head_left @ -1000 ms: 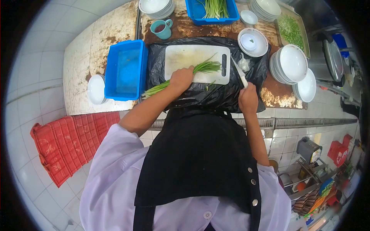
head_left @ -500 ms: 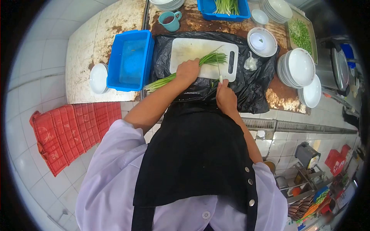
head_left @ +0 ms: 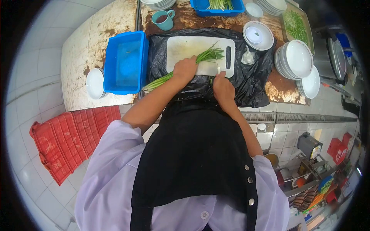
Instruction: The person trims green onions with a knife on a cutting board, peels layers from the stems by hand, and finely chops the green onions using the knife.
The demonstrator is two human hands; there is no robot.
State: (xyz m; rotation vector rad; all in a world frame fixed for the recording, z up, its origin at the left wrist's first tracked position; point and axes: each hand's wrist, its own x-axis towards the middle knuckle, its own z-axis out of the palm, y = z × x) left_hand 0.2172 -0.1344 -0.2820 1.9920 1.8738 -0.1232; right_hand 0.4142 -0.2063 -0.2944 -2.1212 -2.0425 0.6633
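Note:
A bunch of green onions [head_left: 208,55] lies slantwise over a white cutting board [head_left: 185,44], its leafy tips to the right and its pale ends past the board's lower left. My left hand [head_left: 185,70] is closed around the middle of the bunch, pressing it on the board. In my right hand [head_left: 223,87] is a knife [head_left: 218,70] with a white handle, held at the board's lower right. Its thin blade points away from me, at the leafy tips; whether it touches them I cannot tell. Under the board spreads a black plastic sheet [head_left: 158,50].
Left of the board stands a blue bin [head_left: 107,63], with white bowls [head_left: 94,82] beside it. A teal mug [head_left: 165,24], another blue bin [head_left: 219,12] of green onions and a tray of chopped greens [head_left: 296,27] are behind. Stacked bowls [head_left: 296,59] stand right; a red crate [head_left: 73,140] is lower left.
The whole view has shifted slightly, with the table things a little further left. Both hands keep their grips on the green onions and the knife.

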